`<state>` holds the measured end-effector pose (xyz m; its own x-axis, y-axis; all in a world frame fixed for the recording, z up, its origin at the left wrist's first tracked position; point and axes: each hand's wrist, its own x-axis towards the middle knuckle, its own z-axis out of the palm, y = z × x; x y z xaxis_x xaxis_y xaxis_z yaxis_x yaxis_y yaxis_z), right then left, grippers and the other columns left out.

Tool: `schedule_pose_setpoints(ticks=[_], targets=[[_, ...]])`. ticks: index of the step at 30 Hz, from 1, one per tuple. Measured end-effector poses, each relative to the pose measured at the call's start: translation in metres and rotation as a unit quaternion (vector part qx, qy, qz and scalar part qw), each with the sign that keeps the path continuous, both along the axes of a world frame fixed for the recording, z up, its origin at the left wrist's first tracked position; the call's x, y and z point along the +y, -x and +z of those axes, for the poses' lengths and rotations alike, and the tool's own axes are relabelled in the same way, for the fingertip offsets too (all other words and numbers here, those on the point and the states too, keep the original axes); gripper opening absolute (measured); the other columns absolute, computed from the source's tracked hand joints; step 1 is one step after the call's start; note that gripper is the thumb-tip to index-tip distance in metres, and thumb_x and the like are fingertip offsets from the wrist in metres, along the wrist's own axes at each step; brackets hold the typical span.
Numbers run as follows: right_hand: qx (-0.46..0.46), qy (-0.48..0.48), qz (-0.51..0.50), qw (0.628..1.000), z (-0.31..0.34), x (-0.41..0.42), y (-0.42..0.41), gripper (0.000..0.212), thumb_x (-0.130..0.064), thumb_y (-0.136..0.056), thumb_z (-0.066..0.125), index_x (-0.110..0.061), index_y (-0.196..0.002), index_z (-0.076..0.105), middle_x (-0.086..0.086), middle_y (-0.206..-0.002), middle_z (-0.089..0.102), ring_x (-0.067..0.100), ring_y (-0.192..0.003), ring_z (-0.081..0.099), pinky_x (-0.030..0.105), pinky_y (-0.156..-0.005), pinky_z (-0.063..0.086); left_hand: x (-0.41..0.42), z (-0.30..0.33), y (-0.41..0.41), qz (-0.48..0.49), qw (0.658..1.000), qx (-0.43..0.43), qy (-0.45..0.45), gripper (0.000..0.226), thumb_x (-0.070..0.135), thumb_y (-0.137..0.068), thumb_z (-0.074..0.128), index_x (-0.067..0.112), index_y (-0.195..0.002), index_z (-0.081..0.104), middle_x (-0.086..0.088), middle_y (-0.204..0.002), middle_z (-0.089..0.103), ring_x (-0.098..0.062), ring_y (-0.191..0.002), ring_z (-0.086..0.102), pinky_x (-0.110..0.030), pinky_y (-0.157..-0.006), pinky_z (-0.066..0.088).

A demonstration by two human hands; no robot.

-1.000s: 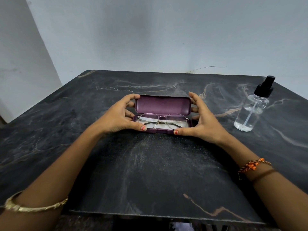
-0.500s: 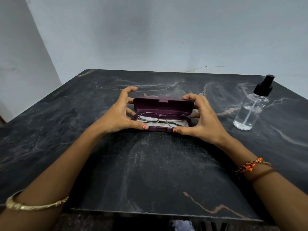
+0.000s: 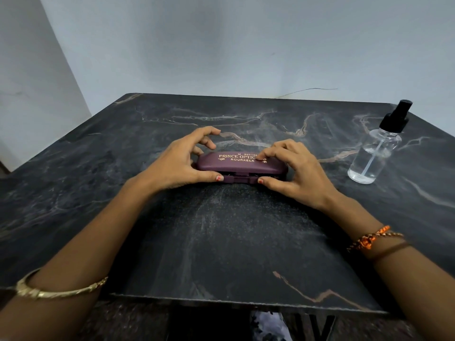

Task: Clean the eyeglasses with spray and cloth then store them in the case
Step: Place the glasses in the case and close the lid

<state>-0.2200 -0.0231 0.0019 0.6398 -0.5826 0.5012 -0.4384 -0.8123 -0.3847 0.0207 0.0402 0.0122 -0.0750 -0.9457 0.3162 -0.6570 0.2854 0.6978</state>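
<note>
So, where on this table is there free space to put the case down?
Bare marble lies between the case and the near table edge, also left of the left hand. Crowded: the right side, where the spray bottle stands beyond the right hand.

"PRINCE OPTIC…", "ROURKELA" on case lid (image 3: 242, 161)
</note>
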Motion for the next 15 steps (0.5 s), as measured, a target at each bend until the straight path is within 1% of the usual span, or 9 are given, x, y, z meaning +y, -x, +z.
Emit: schedule_pose_setpoints(ticks=[2, 4, 5, 7, 8, 9, 11, 13, 15], targets=[[0.015, 0.008, -0.004, 1.0, -0.001, 0.0, -0.001, 0.04, -0.025, -0.074, 0.072, -0.023, -0.112, 0.06, -0.005, -0.101, 0.046, 0.015, -0.094, 0.042, 0.022, -0.079, 0.029, -0.001, -0.002, 0.0, -0.009, 1.0, -0.023, 0.012, 0.069, 0.031, -0.062, 0.078, 0.045, -0.118, 0.04, 0.011, -0.108, 0.052, -0.001, -0.09, 0.052, -0.013, -0.072, 0.047], [0.033, 0.004, -0.006, 0.999, 0.0, 0.001, -0.002, 0.045, -0.026, -0.075, 0.07, -0.025, -0.119, 0.057, -0.004, -0.103, 0.042, 0.013, -0.097, 0.042, 0.026, -0.082, 0.034, -0.002, -0.003, 0.001, -0.014, 0.998, -0.059, 0.029, 0.066, 0.025, -0.067, 0.076, 0.036, -0.122, 0.043, 0.007, -0.113, 0.053, -0.003, -0.095, 0.052, -0.007, -0.076, 0.044], [0.046, 0.0, -0.005, 0.999, 0.0, 0.002, -0.002, 0.049, -0.027, -0.076, 0.069, -0.027, -0.123, 0.054, -0.004, -0.105, 0.04, 0.012, -0.099, 0.042, 0.028, -0.084, 0.038, -0.001, -0.004, 0.002, -0.015, 0.996, -0.079, 0.039, 0.064, 0.024, -0.068, 0.075, 0.032, -0.123, 0.045, 0.006, -0.114, 0.053, -0.005, -0.098, 0.052, -0.007, -0.079, 0.042], [0.069, -0.011, 0.001, 0.998, 0.001, 0.003, -0.003, 0.055, -0.028, -0.077, 0.068, -0.027, -0.129, 0.048, 0.0, -0.112, 0.039, 0.013, -0.108, 0.044, 0.033, -0.09, 0.043, -0.001, -0.004, 0.007, -0.021, 0.991, -0.114, 0.063, 0.06, 0.021, -0.067, 0.076, 0.023, -0.121, 0.05, 0.005, -0.115, 0.053, -0.009, -0.104, 0.051, -0.014, -0.088, 0.04], [0.075, -0.017, 0.004, 0.997, 0.001, 0.003, -0.003, 0.057, -0.028, -0.078, 0.068, -0.027, -0.13, 0.046, 0.004, -0.119, 0.041, 0.016, -0.114, 0.045, 0.036, -0.093, 0.043, 0.0, -0.004, 0.009, -0.026, 0.989, -0.128, 0.074, 0.059, 0.02, -0.066, 0.077, 0.019, -0.119, 0.052, 0.003, -0.115, 0.054, -0.01, -0.105, 0.051, -0.019, -0.091, 0.039], [0.078, -0.021, 0.007, 0.997, 0.002, 0.003, -0.002, 0.057, -0.029, -0.078, 0.067, -0.027, -0.131, 0.045, 0.007, -0.128, 0.04, 0.018, -0.12, 0.044, 0.037, -0.096, 0.043, 0.0, -0.004, 0.011, -0.03, 0.986, -0.139, 0.084, 0.058, 0.02, -0.065, 0.078, 0.015, -0.117, 0.054, 0.0, -0.115, 0.055, -0.011, -0.105, 0.051, -0.021, -0.092, 0.039], [0.091, -0.012, 0.009, 0.996, 0.003, 0.003, -0.002, 0.057, -0.03, -0.079, 0.066, -0.027, -0.132, 0.043, 0.006, -0.141, 0.038, 0.019, -0.126, 0.044, 0.039, -0.099, 0.042, 0.001, -0.003, 0.014, -0.031, 0.982, -0.156, 0.1, 0.058, 0.02, -0.064, 0.079, 0.012, -0.116, 0.055, -0.005, -0.116, 0.059, -0.012, -0.104, 0.053, -0.022, -0.091, 0.04], [0.104, 0.011, 0.006, 0.994, 0.003, 0.003, -0.003, 0.056, -0.031, -0.081, 0.063, -0.027, -0.133, 0.042, 0.002, -0.144, 0.039, 0.019, -0.127, 0.044, 0.038, -0.099, 0.041, 0.002, -0.002, 0.014, -0.031, 0.977, -0.177, 0.115, 0.057, 0.022, -0.064, 0.079, 0.009, -0.115, 0.057, -0.01, -0.116, 0.062, -0.016, -0.105, 0.055, -0.026, -0.092, 0.042], [0.113, 0.029, 0.004, 0.993, 0.003, 0.003, -0.003, 0.055, -0.031, -0.082, 0.062, -0.026, -0.133, 0.042, 0.001, -0.143, 0.043, 0.019, -0.129, 0.043, 0.038, -0.101, 0.04, 0.003, -0.002, 0.013, -0.028, 0.973, -0.196, 0.12, 0.058, 0.023, -0.065, 0.078, 0.008, -0.117, 0.057, -0.013, -0.119, 0.062, -0.021, -0.11, 0.056, -0.033, -0.096, 0.044]])
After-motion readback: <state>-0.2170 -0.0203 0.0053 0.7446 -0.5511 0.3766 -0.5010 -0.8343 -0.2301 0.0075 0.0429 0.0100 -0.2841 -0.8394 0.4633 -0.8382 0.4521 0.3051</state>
